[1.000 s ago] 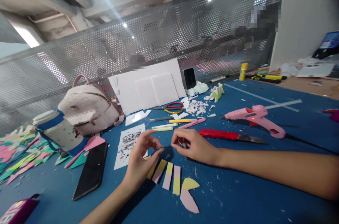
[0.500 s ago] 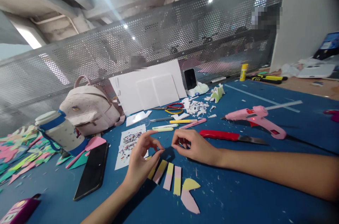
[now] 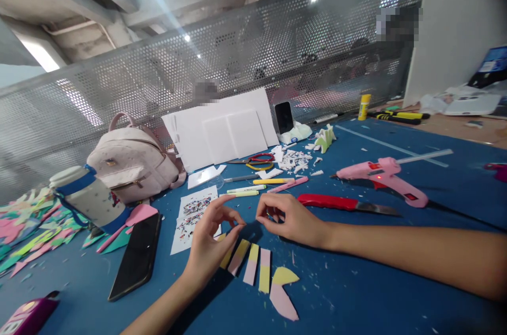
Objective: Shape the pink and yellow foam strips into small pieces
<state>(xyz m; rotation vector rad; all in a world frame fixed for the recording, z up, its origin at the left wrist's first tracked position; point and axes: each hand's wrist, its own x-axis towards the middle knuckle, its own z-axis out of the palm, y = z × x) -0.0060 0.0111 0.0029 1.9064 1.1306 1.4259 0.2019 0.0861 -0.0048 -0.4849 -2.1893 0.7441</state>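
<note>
Clock positions are taken from the gap between the two hands. The blue table [image 3: 356,282] carries all items listed. A white panel [image 3: 222,131] stands at 11 o'clock, leaning by the perforated screen [image 3: 237,60]. A pale pink backpack [image 3: 132,160] sits at 10 o'clock; a white-and-blue bottle [image 3: 89,195], tilted, at about 9. The pink glue gun [image 3: 390,168] lies between 2 and 3 o'clock, with the red-handled knife [image 3: 328,201] nearer, just beyond the right forearm. Left hand [image 3: 212,232]: thumb and forefinger tips nearly together, a narrow pinch; whether anything small is held cannot be determined. Right hand [image 3: 295,221]: fingers curled, tips drawn close; contents likewise cannot be told. A black phone [image 3: 137,256] lies flat between 8 and 9 o'clock. A curved pink-and-yellow piece [image 3: 283,303] lies at 5 o'clock. Pink-and-yellow strips [image 3: 251,263] are fanned at 6 o'clock, the leftmost partly hidden by the left hand. Smallest: coloured specks [image 3: 196,205] on white paper at 9 o'clock.
</note>
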